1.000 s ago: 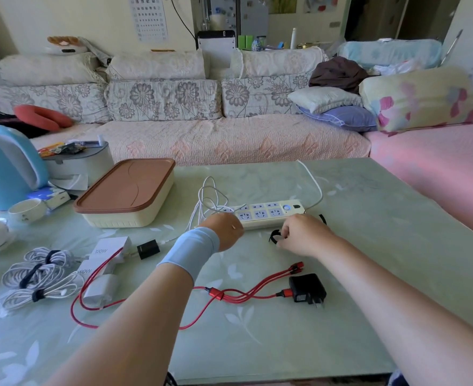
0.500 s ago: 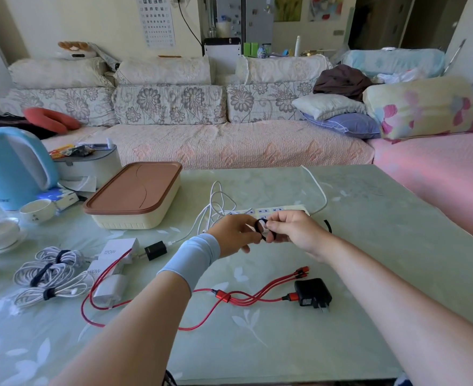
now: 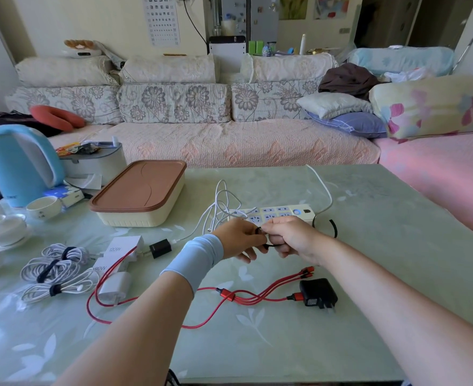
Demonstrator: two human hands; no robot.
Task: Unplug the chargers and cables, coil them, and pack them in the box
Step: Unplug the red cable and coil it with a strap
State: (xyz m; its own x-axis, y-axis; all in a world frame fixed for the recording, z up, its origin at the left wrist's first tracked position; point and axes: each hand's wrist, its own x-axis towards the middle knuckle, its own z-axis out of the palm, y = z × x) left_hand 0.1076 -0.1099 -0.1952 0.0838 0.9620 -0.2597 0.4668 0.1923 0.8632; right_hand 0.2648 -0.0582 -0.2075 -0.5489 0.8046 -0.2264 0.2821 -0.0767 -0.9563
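My left hand [image 3: 239, 238] and my right hand [image 3: 291, 235] meet just in front of the white power strip [image 3: 281, 213], both pinching a small black strap [image 3: 260, 231]. A second black strap [image 3: 332, 227] lies to the right of the strip. A loose white cable [image 3: 220, 203] trails from the strip's left end. The red multi-head cable [image 3: 246, 298] lies near me, joined to a black charger [image 3: 317, 295]. At the left lie white chargers [image 3: 120, 254], a small black charger [image 3: 160, 247] and two tied white cable coils [image 3: 56, 267]. The cream box with a brown lid [image 3: 139, 195] stands shut behind them.
A blue kettle [image 3: 18, 162], white cups and bowls [image 3: 4, 224] and a grey container [image 3: 96, 160] crowd the table's far left. A sofa [image 3: 202, 140] runs along the far edge of the green glass table [image 3: 369, 260]; a pink bed [image 3: 452, 174] is at the right.
My right hand lifted the black strap off the table beside the power strip, and my left hand came over to grip it too. Both hands moved slightly toward me.
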